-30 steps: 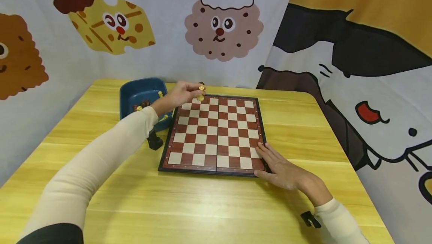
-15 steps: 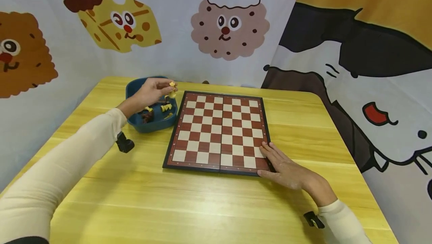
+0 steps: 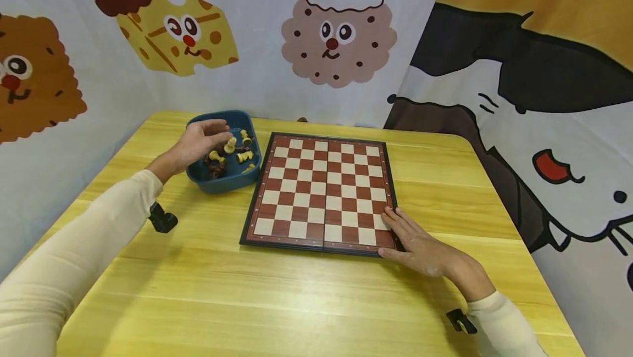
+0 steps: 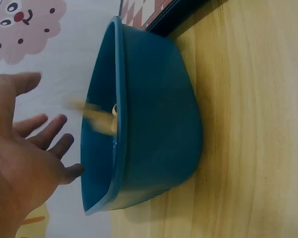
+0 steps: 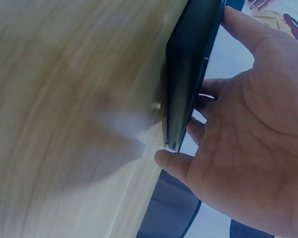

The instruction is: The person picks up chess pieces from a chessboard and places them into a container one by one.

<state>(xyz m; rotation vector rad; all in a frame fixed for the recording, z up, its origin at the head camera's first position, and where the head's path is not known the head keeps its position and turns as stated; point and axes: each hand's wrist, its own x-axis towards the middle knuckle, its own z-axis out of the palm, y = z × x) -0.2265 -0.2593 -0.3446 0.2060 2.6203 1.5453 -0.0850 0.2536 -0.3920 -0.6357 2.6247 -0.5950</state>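
Note:
Over the blue plastic bin point(image 3: 225, 184), my left hand point(image 3: 194, 144) has its fingers spread, apart from a pale yellow chess piece point(image 3: 230, 145). In the left wrist view that chess piece point(image 4: 95, 117) is a motion blur at the bin's opening, clear of the fingers. Other yellow and dark brown chess pieces point(image 3: 216, 170) lie jumbled inside the bin. My right hand point(image 3: 420, 248) rests on the near right corner of the folding chessboard point(image 3: 325, 192), fingers on its top and thumb at its near edge. The right wrist view shows the board's dark side point(image 5: 185, 84) against straight fingers.
The wooden table point(image 3: 277, 302) carries the bin at the back left and the board in the middle. A cartoon-printed cloth point(image 3: 257, 93) hangs behind the table and along its right side. A black wrist mount point(image 3: 162, 218) sits below the left sleeve.
My left hand has moved left from above the board to the bin and let go of the yellow chess piece it pinched. My right hand has stayed on the board's corner.

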